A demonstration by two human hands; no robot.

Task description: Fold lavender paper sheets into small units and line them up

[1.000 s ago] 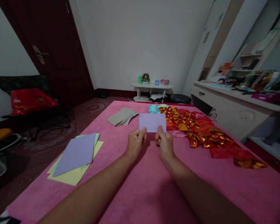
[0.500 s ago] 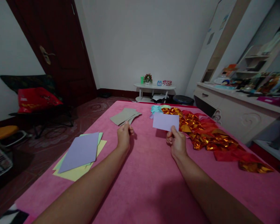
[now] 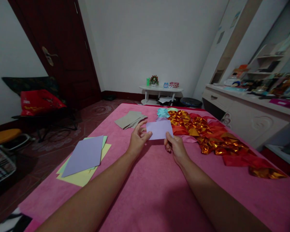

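A small lavender sheet of paper (image 3: 159,129) is held up above the pink cloth, its face toward me. My right hand (image 3: 176,146) pinches the sheet's lower right corner, thumb in front and fingers curled behind. At the left edge, my left hand (image 3: 139,137) grips the same sheet with its thumb over the lower left corner; its fingertips are partly hidden. Just beyond my left hand lies a fanned pile of grey paper pieces (image 3: 129,120). Nearer me on the left is a stack of larger sheets, with a purple sheet (image 3: 83,156) on top of green and yellow ones (image 3: 78,178).
Shiny orange-gold and red folded pieces (image 3: 203,129) spread along the right of the pink cloth (image 3: 154,180). Pale blue folded pieces (image 3: 162,112) lie at its far end. A low white table (image 3: 160,88) stands by the wall, and a cluttered dresser (image 3: 251,103) on the right.
The lavender sheet has moved left and slightly toward me in my right hand. My left hand has come right from beside the grey pile and taken the sheet's left edge.
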